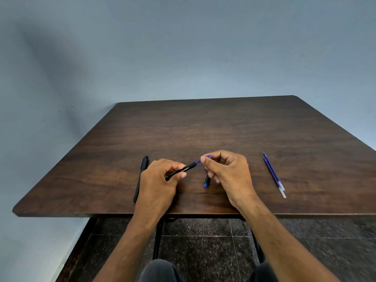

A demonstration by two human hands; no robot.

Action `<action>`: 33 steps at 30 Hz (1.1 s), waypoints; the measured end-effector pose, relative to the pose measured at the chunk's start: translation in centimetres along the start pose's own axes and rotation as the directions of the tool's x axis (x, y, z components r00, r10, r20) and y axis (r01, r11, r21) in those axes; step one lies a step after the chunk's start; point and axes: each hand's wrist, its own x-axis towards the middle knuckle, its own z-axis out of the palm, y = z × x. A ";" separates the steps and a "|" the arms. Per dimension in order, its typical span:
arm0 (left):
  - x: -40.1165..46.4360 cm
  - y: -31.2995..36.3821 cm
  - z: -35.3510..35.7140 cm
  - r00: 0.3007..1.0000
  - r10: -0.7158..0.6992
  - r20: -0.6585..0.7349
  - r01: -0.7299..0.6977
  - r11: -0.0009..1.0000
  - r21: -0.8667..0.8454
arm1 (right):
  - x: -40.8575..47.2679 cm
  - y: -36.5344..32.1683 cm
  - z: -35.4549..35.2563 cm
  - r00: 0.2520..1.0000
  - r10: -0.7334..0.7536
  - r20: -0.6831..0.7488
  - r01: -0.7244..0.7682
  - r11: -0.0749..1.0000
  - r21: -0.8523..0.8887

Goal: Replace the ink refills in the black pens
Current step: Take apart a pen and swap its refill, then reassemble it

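A black pen barrel [184,170] held level has a blue refill [200,159] sticking from its end, a second black pen [140,178] lies left, and two blue refills [274,174] lie side by side right.

Both forearms reached up from six o'clock; the left hand [160,176] curled in a grip, the right hand [225,169] pinched with thumb and forefinger.

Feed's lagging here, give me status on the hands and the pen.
Left hand grips black pen barrel. Right hand pinches blue refill at barrel mouth. Two spare refills right, nothing blocking.
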 end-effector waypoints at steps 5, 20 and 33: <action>0.1 -0.3 0.1 1.000 -0.017 -0.022 0.016 1.000 -0.016 | -0.3 -0.6 -0.5 0.999 -0.009 0.035 0.007 0.997 0.080; 0.1 -0.6 0.2 0.998 -0.064 -0.015 0.064 0.997 -0.035 | 0.6 -2.6 -0.1 0.971 0.209 -0.112 -0.216 0.585 -0.782; 0.1 -0.6 0.3 0.998 -0.056 -0.018 0.056 0.998 -0.032 | 0.2 -3.6 0.0 0.910 0.407 -0.076 -0.344 0.642 -0.685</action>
